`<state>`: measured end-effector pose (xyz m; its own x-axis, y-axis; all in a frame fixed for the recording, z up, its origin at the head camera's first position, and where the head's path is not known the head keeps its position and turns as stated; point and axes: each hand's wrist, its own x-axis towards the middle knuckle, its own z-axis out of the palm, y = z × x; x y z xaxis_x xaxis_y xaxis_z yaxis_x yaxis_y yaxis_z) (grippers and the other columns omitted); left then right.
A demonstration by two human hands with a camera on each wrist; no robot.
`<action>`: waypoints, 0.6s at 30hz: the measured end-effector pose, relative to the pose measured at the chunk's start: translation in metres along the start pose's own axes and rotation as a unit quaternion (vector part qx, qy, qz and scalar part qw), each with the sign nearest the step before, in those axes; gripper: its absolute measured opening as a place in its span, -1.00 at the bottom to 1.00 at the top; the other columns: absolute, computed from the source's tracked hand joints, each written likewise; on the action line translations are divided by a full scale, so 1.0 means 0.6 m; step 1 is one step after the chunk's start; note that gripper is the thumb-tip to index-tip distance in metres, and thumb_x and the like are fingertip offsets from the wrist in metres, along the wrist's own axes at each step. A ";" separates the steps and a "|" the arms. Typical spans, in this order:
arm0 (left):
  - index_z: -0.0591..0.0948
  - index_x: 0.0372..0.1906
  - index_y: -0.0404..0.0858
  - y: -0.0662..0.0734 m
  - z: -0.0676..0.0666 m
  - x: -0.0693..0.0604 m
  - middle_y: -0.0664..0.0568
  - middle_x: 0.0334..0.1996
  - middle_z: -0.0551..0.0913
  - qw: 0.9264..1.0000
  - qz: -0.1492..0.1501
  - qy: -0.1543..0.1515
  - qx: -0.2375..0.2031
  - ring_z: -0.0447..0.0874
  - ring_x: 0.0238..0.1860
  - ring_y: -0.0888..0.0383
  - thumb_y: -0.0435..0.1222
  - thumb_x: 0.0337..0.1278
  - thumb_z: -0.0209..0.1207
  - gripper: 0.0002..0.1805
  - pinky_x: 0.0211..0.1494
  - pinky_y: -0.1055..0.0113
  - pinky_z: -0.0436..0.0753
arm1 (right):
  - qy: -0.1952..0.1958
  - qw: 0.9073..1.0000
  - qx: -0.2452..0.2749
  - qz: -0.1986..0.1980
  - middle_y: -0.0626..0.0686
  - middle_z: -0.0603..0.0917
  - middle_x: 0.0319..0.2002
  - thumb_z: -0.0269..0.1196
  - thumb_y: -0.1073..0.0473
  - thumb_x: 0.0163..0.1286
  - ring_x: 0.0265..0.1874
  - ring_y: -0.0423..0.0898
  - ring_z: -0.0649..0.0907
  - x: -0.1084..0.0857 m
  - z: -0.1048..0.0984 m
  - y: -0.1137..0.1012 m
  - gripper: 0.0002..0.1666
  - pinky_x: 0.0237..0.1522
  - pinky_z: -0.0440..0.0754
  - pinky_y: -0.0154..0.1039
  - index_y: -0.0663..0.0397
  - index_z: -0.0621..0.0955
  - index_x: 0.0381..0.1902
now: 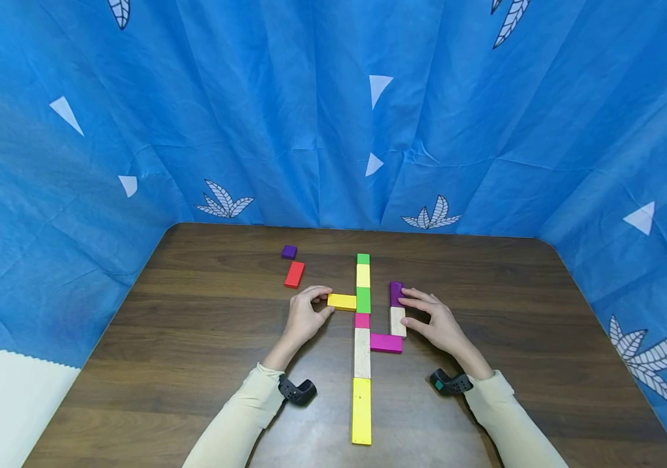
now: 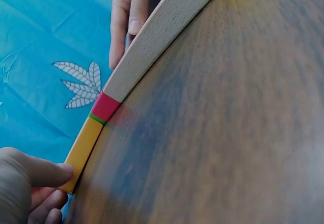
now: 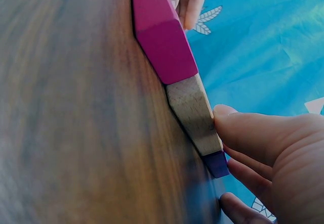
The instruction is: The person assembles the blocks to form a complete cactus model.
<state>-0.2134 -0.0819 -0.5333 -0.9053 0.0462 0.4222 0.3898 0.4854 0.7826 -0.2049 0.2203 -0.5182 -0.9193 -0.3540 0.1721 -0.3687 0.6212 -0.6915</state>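
Note:
In the head view my left hand (image 1: 305,317) pinches the left end of an orange-yellow block (image 1: 342,301) between thumb and fingers. That block's right end meets a green block (image 1: 363,300) in a long row. The left wrist view shows the thumb on the orange-yellow block (image 2: 85,150) close up. My right hand (image 1: 440,325) lies to the right of a plain wooden block (image 1: 398,322) and a purple block (image 1: 396,294), which stand end to end. Its thumb touches the plain block (image 3: 195,115); the other fingers are at the purple block (image 3: 216,164), loosely bent. A magenta block (image 1: 386,343) joins the row's right side.
The row runs from a small green block (image 1: 363,259) down to a long yellow block (image 1: 361,411). At the upper left lie a red block (image 1: 294,275) and a small dark purple block (image 1: 289,252). A blue curtain (image 1: 333,130) borders the brown table (image 1: 193,364).

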 end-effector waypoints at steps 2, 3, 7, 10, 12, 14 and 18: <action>0.71 -0.14 -0.39 0.000 -0.002 0.000 -0.12 -0.18 0.73 1.000 0.006 0.002 0.010 0.69 -0.18 0.01 -0.54 -0.25 0.42 -0.61 -0.09 0.20 0.68 | 0.000 1.000 0.000 -0.001 0.16 0.46 0.35 0.36 0.11 0.26 0.40 0.20 0.33 0.000 0.000 -0.001 -0.46 0.44 0.03 0.35 0.09 0.60 0.20; 0.71 -0.13 -0.38 0.001 -0.005 0.001 -0.11 -0.15 0.72 1.000 0.007 0.004 0.018 0.69 -0.16 0.00 -0.51 -0.24 0.42 -0.61 -0.06 0.18 0.67 | 0.000 1.000 0.002 -0.002 0.16 0.46 0.35 0.36 0.11 0.26 0.40 0.20 0.33 0.000 0.000 -0.001 -0.46 0.43 0.03 0.35 0.10 0.60 0.20; 0.70 -0.07 -0.34 0.009 -0.021 0.008 -0.11 -0.06 0.68 0.998 0.000 0.028 0.049 0.64 0.00 -0.05 -0.41 -0.22 0.42 -0.57 0.12 0.03 0.54 | 0.000 1.000 0.004 -0.007 0.17 0.46 0.35 0.36 0.12 0.26 0.40 0.21 0.33 0.000 0.000 0.000 -0.46 0.44 0.02 0.35 0.11 0.60 0.20; 0.68 0.00 -0.32 0.008 -0.044 0.020 -0.14 -0.03 0.64 0.996 -0.027 0.061 0.057 0.60 0.02 -0.09 -0.36 -0.21 0.42 -0.51 0.13 -0.02 0.50 | 0.002 1.000 0.005 -0.011 0.17 0.47 0.34 0.36 0.13 0.26 0.40 0.21 0.33 0.001 0.001 0.001 -0.47 0.45 0.00 0.33 0.11 0.60 0.19; 0.66 0.06 -0.31 -0.001 -0.062 0.029 -0.16 -0.02 0.61 0.994 -0.054 0.078 0.061 0.60 -0.02 -0.10 -0.32 -0.19 0.42 -0.46 0.07 -0.01 0.50 | 0.003 1.000 0.005 -0.015 0.19 0.47 0.34 0.36 0.13 0.26 0.39 0.23 0.34 0.001 0.002 0.002 -0.47 0.44 0.00 0.34 0.12 0.60 0.19; 0.63 0.11 -0.29 -0.013 -0.080 0.038 -0.18 0.00 0.59 0.991 -0.085 0.081 0.064 0.61 -0.07 -0.11 -0.29 -0.19 0.43 -0.41 -0.02 0.02 0.52 | 0.006 1.000 0.006 -0.017 0.20 0.48 0.33 0.36 0.13 0.26 0.38 0.24 0.35 0.001 0.002 0.002 -0.48 0.43 -0.01 0.35 0.13 0.61 0.18; 0.55 0.23 -0.24 -0.036 -0.105 0.053 -0.19 0.09 0.52 0.987 -0.145 0.032 0.064 0.60 -0.04 -0.10 -0.20 -0.14 0.45 -0.31 -0.02 0.04 0.54 | 0.006 1.000 0.005 -0.012 0.19 0.48 0.33 0.36 0.12 0.26 0.39 0.23 0.34 -0.001 0.001 0.002 -0.48 0.44 -0.01 0.35 0.13 0.61 0.17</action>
<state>-0.2400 -0.1458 -0.5080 -0.9614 -0.1638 0.2212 0.0885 0.5769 0.8120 -0.2049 0.2206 -0.5197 -0.9116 -0.3606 0.1975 -0.3898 0.6052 -0.6941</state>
